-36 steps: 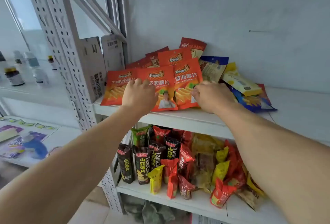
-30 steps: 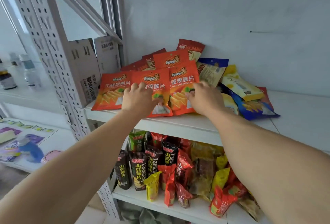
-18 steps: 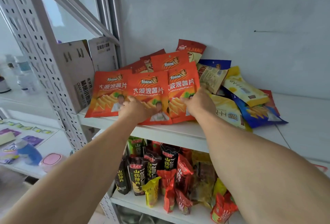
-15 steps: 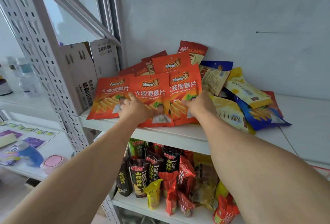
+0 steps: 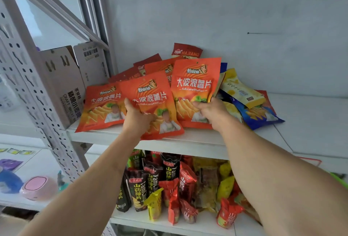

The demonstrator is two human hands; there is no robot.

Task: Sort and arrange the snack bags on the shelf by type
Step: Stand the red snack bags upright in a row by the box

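A: What are the hands on?
B: The left hand (image 5: pixel 138 120) grips the middle orange bag (image 5: pixel 150 104), thumb across its front, fingers curled behind. The right hand (image 5: pixel 211 112) pinches the right orange bag (image 5: pixel 195 88) low on its side edge and holds it upright, tilted a little back.
A: Where do those bags sit?
B: On the upper shelf (image 5: pixel 197 141), near its front edge. The middle bag overlaps a third orange bag (image 5: pixel 99 107) lying to its left; the right bag's lower edge touches the shelf.
A: And behind them?
B: More orange and dark red bags (image 5: pixel 186 52) lean toward the wall. To the right lies a mixed heap: a yellow bag (image 5: pixel 241 90) on top of a blue bag (image 5: pixel 259 117).
A: Anything else around?
B: A cardboard box (image 5: pixel 64 85) stands at the shelf's left end. The lower shelf (image 5: pixel 203 226) holds upright dark, red and yellow packs (image 5: pixel 156 205), crowded together.
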